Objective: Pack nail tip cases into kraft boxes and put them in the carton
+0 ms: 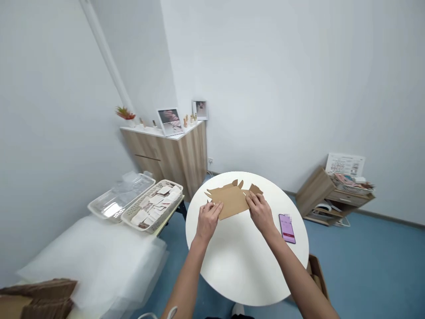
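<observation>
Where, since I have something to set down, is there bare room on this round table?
The largest free patch on the round white table lies at the near side, below the left hand and right hand. A narrow strip runs along the left edge. It is crowded at the far right, where the cardboard and phone flank the right hand.

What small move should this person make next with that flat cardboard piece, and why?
Probably fold the far flaps of the flat cardboard blank upward: the left hand and right hand both rest on it, steadying it on the white round table, and those cut flaps lie free of both hands.
</observation>
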The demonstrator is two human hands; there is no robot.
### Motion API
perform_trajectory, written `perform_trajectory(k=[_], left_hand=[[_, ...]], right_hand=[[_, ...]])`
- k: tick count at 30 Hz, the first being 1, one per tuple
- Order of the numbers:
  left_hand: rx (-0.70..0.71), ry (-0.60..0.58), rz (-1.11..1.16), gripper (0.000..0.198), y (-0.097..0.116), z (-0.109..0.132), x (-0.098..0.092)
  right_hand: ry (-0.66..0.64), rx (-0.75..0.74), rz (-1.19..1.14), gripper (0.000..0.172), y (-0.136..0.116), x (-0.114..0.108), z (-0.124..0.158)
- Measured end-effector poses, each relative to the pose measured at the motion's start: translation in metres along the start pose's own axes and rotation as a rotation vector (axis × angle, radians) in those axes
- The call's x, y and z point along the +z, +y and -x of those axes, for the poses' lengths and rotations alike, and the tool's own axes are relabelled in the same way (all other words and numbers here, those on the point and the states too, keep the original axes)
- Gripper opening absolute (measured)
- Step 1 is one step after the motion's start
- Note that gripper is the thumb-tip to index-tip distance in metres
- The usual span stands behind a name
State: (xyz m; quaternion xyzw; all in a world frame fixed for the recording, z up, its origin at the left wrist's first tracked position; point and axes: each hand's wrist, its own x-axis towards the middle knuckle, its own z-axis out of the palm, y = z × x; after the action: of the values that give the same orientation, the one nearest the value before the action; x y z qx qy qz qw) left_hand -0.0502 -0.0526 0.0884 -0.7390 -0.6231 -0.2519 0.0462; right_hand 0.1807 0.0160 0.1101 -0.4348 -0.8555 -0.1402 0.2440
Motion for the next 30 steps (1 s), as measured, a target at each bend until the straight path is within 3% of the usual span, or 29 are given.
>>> perform_trajectory(k=[3,6,11,14,17,23,30], left_hand=[[0.102,-0.047,0.037,0.050,0.027,-0.009,0.041],[0.176,-0.124,0.070,0.048,0.039,0.000,0.082],[0.300,-0.353,0.121,0.049,0.032,0.048,0.146],[0.310,-0.437,0.118,0.049,0.020,0.080,0.171],[0.288,-0.475,0.069,0.050,0.009,0.100,0.182],[0.215,-0.470,-0.054,0.044,-0.015,0.116,0.183],[0.206,-0.617,-0.001,0.046,-0.029,0.123,0.185]], right_hand=[[-0.047,0.077,-0.010,0.056,0.036,0.007,0.044],[-0.114,0.125,-0.010,0.057,0.052,0.027,0.093],[-0.307,0.231,-0.061,0.052,0.039,0.080,0.179],[-0.427,0.283,-0.134,0.047,0.017,0.106,0.215],[-0.530,0.316,-0.185,0.045,-0.001,0.121,0.228],[-0.757,0.381,-0.155,0.040,-0.012,0.129,0.215],[-0.760,0.287,-0.231,0.030,-0.009,0.131,0.202]])
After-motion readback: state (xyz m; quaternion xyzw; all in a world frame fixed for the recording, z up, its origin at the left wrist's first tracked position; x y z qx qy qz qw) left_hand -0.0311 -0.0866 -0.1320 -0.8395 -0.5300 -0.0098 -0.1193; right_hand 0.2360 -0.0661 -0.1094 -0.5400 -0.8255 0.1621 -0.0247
